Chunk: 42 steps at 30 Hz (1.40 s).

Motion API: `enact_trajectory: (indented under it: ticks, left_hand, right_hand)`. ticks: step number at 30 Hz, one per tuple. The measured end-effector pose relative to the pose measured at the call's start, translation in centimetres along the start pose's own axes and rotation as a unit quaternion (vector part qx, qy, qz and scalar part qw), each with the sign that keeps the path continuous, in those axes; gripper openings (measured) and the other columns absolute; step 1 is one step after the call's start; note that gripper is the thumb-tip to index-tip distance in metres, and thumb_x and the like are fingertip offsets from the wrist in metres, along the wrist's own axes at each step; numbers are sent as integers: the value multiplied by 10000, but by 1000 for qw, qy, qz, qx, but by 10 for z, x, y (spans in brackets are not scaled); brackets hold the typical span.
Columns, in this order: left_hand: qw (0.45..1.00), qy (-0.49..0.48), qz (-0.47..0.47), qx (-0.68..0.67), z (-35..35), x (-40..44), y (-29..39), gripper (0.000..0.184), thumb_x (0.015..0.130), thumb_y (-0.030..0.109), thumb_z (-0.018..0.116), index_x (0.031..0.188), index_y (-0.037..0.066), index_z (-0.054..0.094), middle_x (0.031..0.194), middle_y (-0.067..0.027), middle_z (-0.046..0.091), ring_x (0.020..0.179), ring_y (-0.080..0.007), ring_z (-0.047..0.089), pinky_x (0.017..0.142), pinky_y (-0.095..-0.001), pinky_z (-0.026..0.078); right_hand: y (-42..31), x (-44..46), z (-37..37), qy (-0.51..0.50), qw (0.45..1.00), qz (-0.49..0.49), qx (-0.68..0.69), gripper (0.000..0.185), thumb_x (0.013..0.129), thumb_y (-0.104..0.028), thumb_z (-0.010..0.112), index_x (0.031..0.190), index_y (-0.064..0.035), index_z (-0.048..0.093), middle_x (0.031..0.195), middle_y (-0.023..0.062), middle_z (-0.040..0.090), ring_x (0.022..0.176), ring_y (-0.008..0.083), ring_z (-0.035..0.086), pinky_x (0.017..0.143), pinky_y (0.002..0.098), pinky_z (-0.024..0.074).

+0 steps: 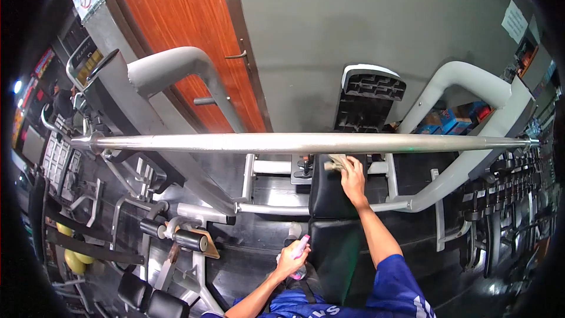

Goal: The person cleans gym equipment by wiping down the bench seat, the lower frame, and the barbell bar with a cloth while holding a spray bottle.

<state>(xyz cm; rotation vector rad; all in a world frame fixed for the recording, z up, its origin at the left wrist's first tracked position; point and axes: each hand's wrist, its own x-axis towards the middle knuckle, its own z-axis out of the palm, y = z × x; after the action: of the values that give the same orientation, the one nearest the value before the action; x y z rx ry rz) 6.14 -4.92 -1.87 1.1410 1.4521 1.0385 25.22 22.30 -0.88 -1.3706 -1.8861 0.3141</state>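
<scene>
The hands are apart: right hand (353, 181) holds a rag (336, 161) at the bench's (329, 199) 12 o'clock end, left hand (288, 261) a bottle (302, 246). Can't tell what's wiped.

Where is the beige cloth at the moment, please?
In the head view, the cloth is in the right hand, at the black bench pad, just below the metal bar.

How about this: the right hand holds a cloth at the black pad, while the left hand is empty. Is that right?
Not quite: the head view shows the left hand holding a partly pink bottle. The right hand does hold a cloth at the black pad.
</scene>
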Motion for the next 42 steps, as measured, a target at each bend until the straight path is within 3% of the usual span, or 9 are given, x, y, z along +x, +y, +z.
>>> enact_trajectory:
  ticks: [4, 6, 12, 17, 21, 24, 28, 35, 42]
  left_hand:
    - [999, 3, -21, -25, -5, -3, 6, 163, 898, 136, 656, 1027, 36, 657, 805, -39, 703, 659, -99, 664, 597, -269, 542]
    - [1000, 20, -19, -10, -7, -6, 4, 158, 905, 132, 653, 1028, 33, 655, 803, -33, 698, 650, -92, 655, 587, -265, 544]
    - [995, 35, -70, -58, -18, 1, 8, 172, 914, 128, 650, 1045, 17, 650, 840, -41, 705, 659, -88, 653, 586, -262, 560]
    - [994, 31, -81, -67, -26, 7, 4, 127, 912, 58, 632, 1027, 6, 638, 895, -52, 698, 768, -100, 664, 605, -262, 575]
    - [993, 32, -78, -88, -28, 6, 2, 130, 913, 62, 639, 1032, 10, 641, 901, -54, 695, 762, -101, 662, 603, -260, 579]
    - [993, 33, -87, -74, -28, 7, 4, 143, 909, 65, 645, 1042, 10, 640, 902, -56, 696, 746, -99, 660, 603, -259, 575]
    - [992, 40, -93, -70, -25, 2, 3, 154, 904, 67, 649, 1044, 5, 640, 905, -59, 698, 722, -96, 655, 599, -259, 567]
    - [995, 49, -72, -49, -25, 3, -1, 166, 887, 102, 646, 1034, 25, 660, 849, -50, 713, 650, -96, 670, 571, -254, 560]
    - [991, 35, -97, -86, -32, 9, 4, 167, 902, 55, 639, 1060, 2, 635, 915, -66, 696, 785, -105, 669, 607, -269, 581]
  right_hand:
    - [-1, 3, 46, -64, 990, -29, -119, 409, 793, -23, 666, 1190, -121, 656, 1123, 94, 592, 1050, 320, 548, 904, 443, 462]
    - [3, -19, 65, 6, 990, -61, -130, 369, 809, -14, 624, 1154, -138, 668, 1072, 81, 597, 977, 312, 555, 868, 449, 464]
    - [-3, -97, 69, -103, 977, -125, -138, 411, 762, -4, 573, 1135, -144, 678, 1026, 71, 626, 985, 305, 574, 856, 420, 477]
    - [-8, -111, 54, -164, 979, -67, -104, 330, 801, -50, 593, 1110, -131, 676, 1048, 86, 633, 997, 307, 588, 871, 421, 493]
    - [7, -84, 46, -272, 959, 39, 64, 258, 882, -138, 598, 1125, -71, 656, 1037, 146, 644, 1027, 365, 606, 883, 437, 498]
    - [3, -40, 38, -195, 971, -7, 137, 319, 868, -87, 605, 1185, -76, 639, 1035, 168, 630, 1026, 376, 595, 925, 433, 480]
    - [-26, 18, 28, -20, 999, -49, -8, 277, 828, -29, 632, 1101, -45, 675, 1127, 178, 594, 1102, 394, 539, 944, 463, 464]
    - [-4, -24, 63, -86, 986, -74, -124, 363, 799, 1, 601, 1128, -137, 672, 1121, 81, 617, 1043, 324, 570, 895, 444, 485]
    - [-10, -118, 57, -207, 970, -84, -92, 288, 796, -25, 616, 1041, -156, 691, 1010, 47, 629, 952, 294, 592, 804, 414, 513]
